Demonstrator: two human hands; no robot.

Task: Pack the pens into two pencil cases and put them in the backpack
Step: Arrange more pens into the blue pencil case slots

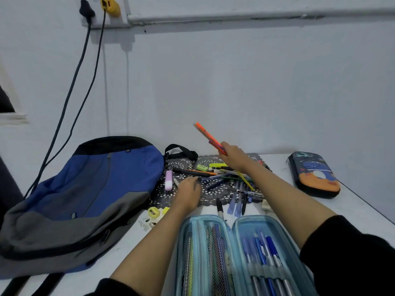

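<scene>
Head view: right hand [233, 155] clamps an orange pen [203, 131] raised mid-frame. The left hand [188, 193] reaches the pen pile [224, 176], grip unclear. The open pencil case [183, 229] waits bottom centre. Loosely bunched pens could slip and scatter.

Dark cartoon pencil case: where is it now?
Head view: the dark pencil case lies closed at the table's far right, right of the pen pile on the lace mat.
</scene>
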